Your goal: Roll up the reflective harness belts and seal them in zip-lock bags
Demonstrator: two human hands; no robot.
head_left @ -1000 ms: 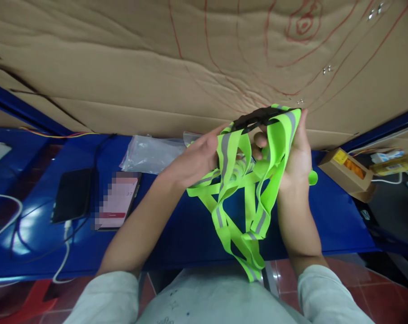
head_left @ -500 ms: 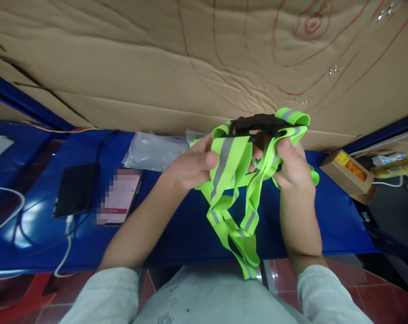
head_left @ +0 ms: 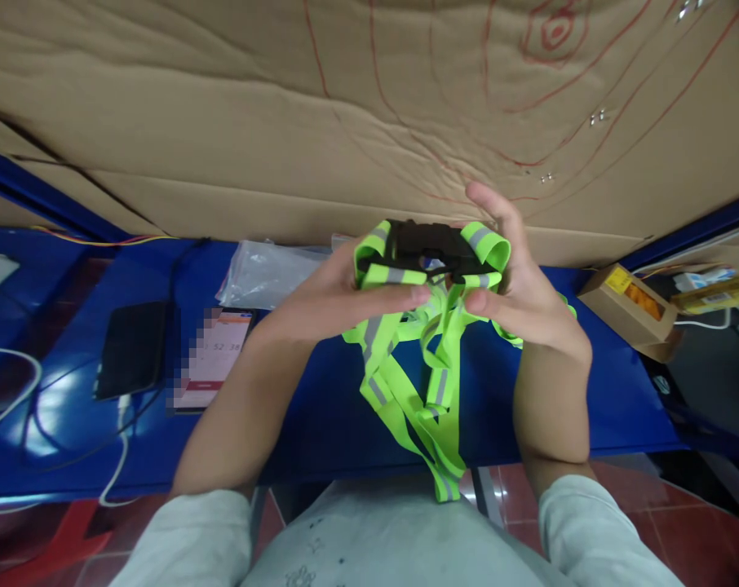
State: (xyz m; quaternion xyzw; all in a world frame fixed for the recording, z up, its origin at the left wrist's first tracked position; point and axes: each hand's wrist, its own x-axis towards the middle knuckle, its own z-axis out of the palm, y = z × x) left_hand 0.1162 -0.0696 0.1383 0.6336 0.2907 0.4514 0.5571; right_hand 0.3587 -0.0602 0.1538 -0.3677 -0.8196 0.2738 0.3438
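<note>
A reflective safety vest of lime-green straps with grey stripes (head_left: 400, 399) hangs between my hands above the blue desk. At its top is a black plastic buckle (head_left: 434, 240), its two halves apparently joined. My left hand (head_left: 338, 297) holds the straps at the buckle's left end, thumb stretched along the front. My right hand (head_left: 532, 289) grips the looped strap at the other end, its thumb in front and a finger raised behind. Several strap ends dangle to the desk's front edge, near my shirt. The fingers behind the straps are partly hidden.
On the blue desk (head_left: 320, 424) lie a clear plastic bag (head_left: 268, 273), a black phone on a white cable (head_left: 130, 350) and a second phone with a lit screen (head_left: 216, 355). A small cardboard box (head_left: 626, 310) stands at the right. A cardboard panel (head_left: 223, 122) rises behind.
The buckle has turned more level and come slightly left and toward me. My right hand has shifted its hold, raising a finger, and my left thumb now lies along the straps.
</note>
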